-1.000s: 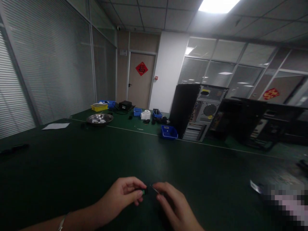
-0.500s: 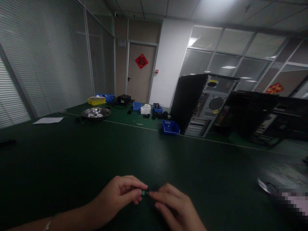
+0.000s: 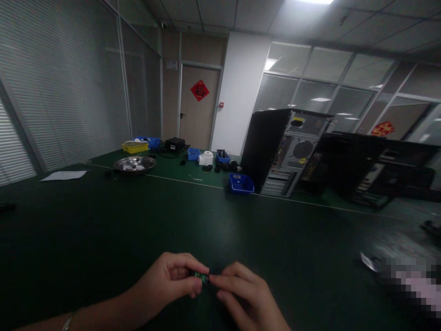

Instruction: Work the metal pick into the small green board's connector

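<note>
Near the front edge of the view, my left hand (image 3: 175, 278) pinches a small green circuit board (image 3: 201, 277) between thumb and fingers. Just to its right, my right hand (image 3: 246, 292) has its fingertips at the board's dark right end. Its fingers are pressed together, and whatever small part they hold is too tiny to make out. Both hands are over the dark green table (image 3: 138, 220).
A blue bin (image 3: 241, 184) stands beside a black computer tower (image 3: 267, 147). A metal bowl (image 3: 134, 165), a white paper (image 3: 64, 175) and a yellow basket (image 3: 135, 147) lie to the left. At right is a blurred, pixelated object (image 3: 409, 285).
The view has shifted slightly. More of the green board shows between my left fingers, while both hands stay close together.
</note>
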A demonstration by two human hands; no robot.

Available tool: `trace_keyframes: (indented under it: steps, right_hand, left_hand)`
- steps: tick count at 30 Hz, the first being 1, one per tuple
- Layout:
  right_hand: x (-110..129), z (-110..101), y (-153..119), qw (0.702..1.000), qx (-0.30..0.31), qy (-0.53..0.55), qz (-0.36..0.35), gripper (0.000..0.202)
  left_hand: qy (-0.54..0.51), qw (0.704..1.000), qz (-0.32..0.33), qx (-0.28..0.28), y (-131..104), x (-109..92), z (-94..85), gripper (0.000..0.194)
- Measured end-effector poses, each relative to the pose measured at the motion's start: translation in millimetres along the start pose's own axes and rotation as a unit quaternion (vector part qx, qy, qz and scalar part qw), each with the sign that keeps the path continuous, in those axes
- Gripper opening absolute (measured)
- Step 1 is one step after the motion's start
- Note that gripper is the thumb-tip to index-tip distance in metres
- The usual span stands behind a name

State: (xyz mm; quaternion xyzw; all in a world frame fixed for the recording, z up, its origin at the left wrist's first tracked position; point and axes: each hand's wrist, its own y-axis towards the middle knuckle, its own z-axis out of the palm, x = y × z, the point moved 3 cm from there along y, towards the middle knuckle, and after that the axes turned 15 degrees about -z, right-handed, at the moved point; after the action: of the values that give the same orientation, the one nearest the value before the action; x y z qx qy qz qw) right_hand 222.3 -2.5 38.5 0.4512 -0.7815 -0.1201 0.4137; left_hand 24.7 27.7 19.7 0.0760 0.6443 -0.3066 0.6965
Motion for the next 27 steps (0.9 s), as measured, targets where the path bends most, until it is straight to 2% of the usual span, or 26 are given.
trace_keyframes:
  steps: [4,8,14,20,27]
  right_hand:
    - [2,1,2,0.999,-0.029,0.006,-0.041,0.025]
    - [3,0,2,0.999,-0.026,-0.005,-0.040,0.025]
    - [3,-1,1,0.999,0.015,-0.028,-0.041,0.025]
    - [-6,1,-2,0.992,-0.056,0.050,-0.099,0.029]
    - [-4,-4,4,0.996,-0.046,0.062,-0.034,0.024]
  left_hand:
    - [-0.017,0.999,-0.027,0.003,1,4,-0.9,0.026]
    - [-0.017,0.999,-0.031,0.007,2,4,-0.1,0.026]
    - [-0.010,1.000,0.021,0.002,-1,3,2.6,0.018]
    - [-0.007,0.999,-0.039,0.034,4,9,-1.0,0.024]
    - [-0.044,0.999,-0.027,0.008,4,2,-6.8,0.026]
